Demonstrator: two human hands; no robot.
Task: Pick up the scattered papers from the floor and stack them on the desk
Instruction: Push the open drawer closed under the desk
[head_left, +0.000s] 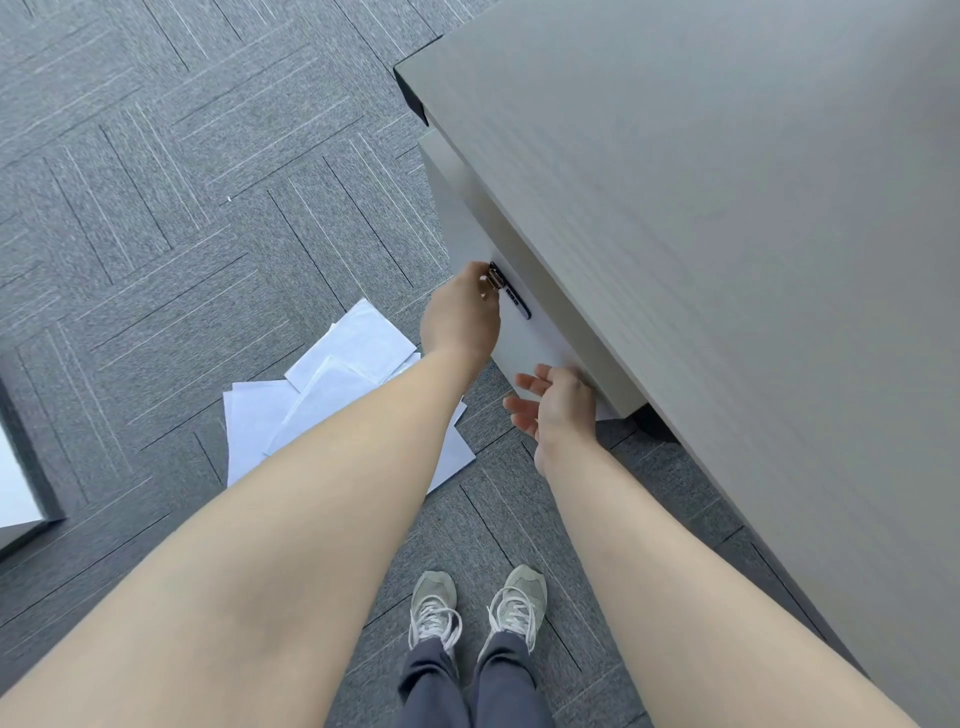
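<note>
- The papers (332, 395) lie on the grey carpet floor (156, 182) in a loose overlapping heap of white sheets, fanned at different angles, just left of the cabinet (524, 332) that stands under the desk (727, 208).
- The left forearm crosses over the near part of the heap and hides some of the sheets.
- The left hand (460, 317) is raised against the cabinet's white front, its fingers (475, 273) closed together around a small metal knob or key (494, 280) at the top of a dark lock panel (514, 299). None of them touch the papers, which lie lower and to the left of the hand, near its wrist in this view.
- The right hand (558, 402) hangs near the lower corner of the cabinet front, palm turned left, with its fingers (524, 400) spread apart and slightly curled, holding nothing. The papers lie to its left, apart from it; a small white corner (605, 413) shows just beside this hand at the cabinet's base, and whether it is another sheet cannot be told.
- The desk top is a broad grey-green wood-grain surface filling the right side, with no sheet on the part in view.
- Below, the person's two grey laced shoes (478, 605) stand on the carpet, close to the near edge of the heap.
</note>
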